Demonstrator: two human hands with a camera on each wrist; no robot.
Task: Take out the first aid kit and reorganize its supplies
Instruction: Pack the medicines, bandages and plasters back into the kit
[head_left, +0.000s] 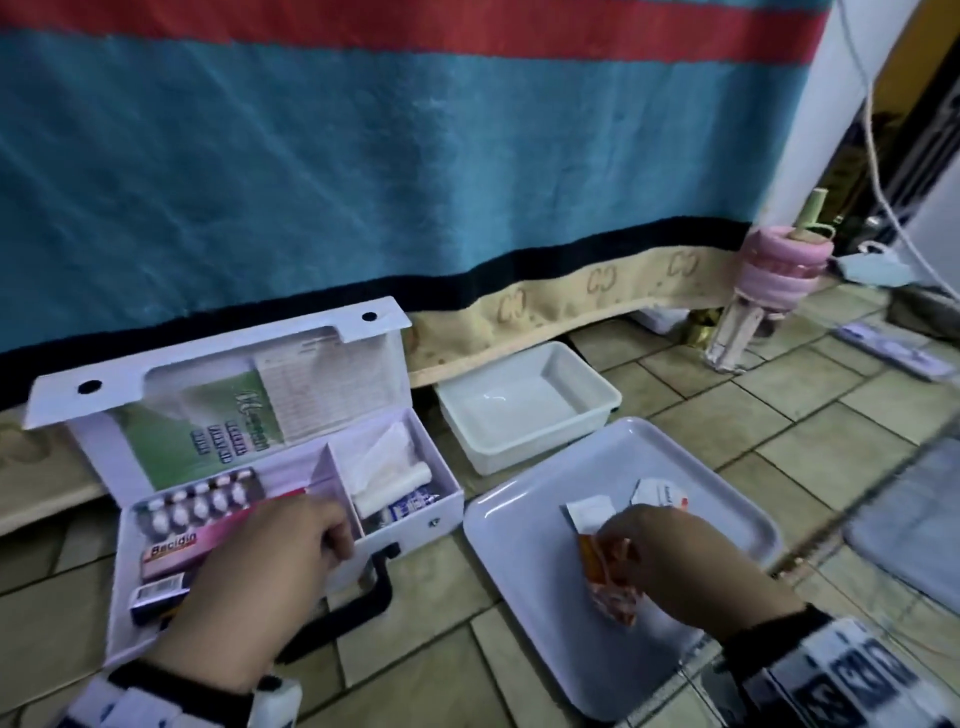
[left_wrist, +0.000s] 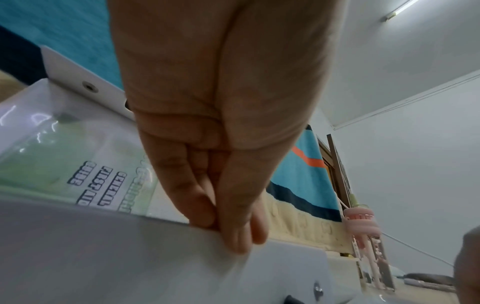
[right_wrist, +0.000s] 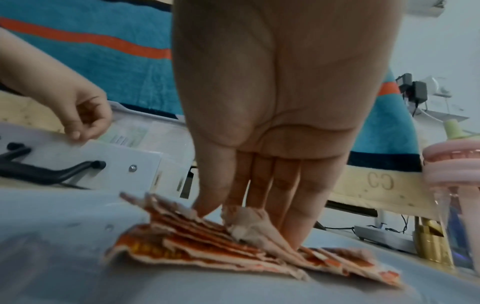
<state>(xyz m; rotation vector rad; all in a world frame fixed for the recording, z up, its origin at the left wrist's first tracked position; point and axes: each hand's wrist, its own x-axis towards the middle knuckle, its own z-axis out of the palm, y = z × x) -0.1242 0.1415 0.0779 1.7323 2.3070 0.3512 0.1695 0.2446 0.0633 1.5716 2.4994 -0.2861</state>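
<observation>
The white first aid kit stands open on the tiled floor, its lid leaning back against the bed. Inside lie a blister pack, a pink Bacidin box and rolled gauze. My left hand holds the kit's front rim near the divider, thumb outside and fingers inside. To the right lies a white tray. My right hand pinches a fanned stack of orange sachets resting on the tray. Two white packets lie just beyond that hand.
An empty white plastic tub sits behind the tray, against the bed's blue blanket. A pink bottle stands at the bed's corner, with a power strip and a grey mat further right. The kit's black handle juts forward.
</observation>
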